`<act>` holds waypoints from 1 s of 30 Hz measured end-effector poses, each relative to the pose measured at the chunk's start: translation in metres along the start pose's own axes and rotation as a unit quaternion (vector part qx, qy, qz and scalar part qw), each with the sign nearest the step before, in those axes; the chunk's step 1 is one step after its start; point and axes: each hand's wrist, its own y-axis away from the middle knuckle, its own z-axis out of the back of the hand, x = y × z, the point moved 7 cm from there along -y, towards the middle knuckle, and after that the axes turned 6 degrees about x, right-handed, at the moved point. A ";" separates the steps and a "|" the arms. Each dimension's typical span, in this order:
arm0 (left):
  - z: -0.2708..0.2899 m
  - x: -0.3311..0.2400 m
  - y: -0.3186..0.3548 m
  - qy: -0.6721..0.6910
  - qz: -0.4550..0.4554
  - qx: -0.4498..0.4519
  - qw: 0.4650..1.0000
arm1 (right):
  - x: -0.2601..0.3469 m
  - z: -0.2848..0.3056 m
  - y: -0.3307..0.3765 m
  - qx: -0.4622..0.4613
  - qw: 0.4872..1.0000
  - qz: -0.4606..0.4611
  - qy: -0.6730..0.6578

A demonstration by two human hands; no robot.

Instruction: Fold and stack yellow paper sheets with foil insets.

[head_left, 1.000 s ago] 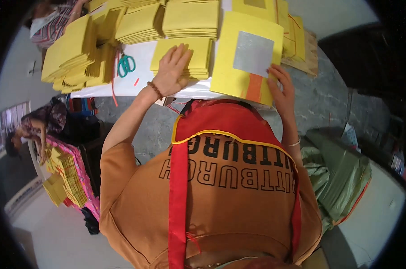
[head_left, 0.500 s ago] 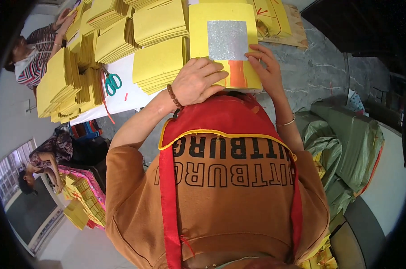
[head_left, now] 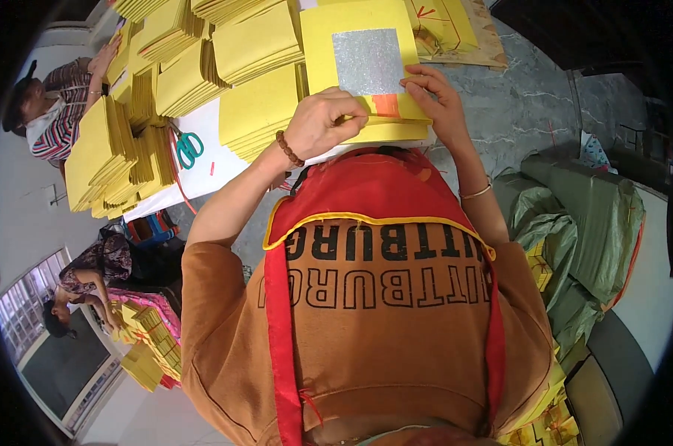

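I see my left hand (head_left: 323, 123) curled shut on the near edge of a yellow sheet (head_left: 359, 67), thumb and fingers pinching it where it folds up; the fingertips themselves are tucked behind the knuckles, so I can't make out how many grip. My right hand (head_left: 435, 100) lies just beside it on the same edge, fingers bent and pressing down on the paper near an orange patch (head_left: 385, 105), which the two hands half cover. A silver square (head_left: 367, 61) sits on the sheet just beyond both hands. The sheet's far edge is cut off at the top of the view, and my chest hides the table edge below the hands. Left of my left hand lie yellow stacks (head_left: 258, 111), and farther left green scissors (head_left: 188, 147), partly under a stack. A green sack (head_left: 582, 223) slumps right of my right forearm.
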 end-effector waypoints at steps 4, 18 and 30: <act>0.000 0.007 -0.002 0.051 0.056 0.027 0.997 | -0.001 0.000 0.000 0.000 1.000 -0.008 -0.002; 0.005 0.033 0.002 0.228 0.196 0.059 0.952 | 0.003 -0.006 0.009 0.073 0.989 0.072 0.105; 0.027 0.026 0.011 -0.198 -0.039 -0.002 0.979 | 0.002 0.001 0.001 0.076 0.995 0.063 0.023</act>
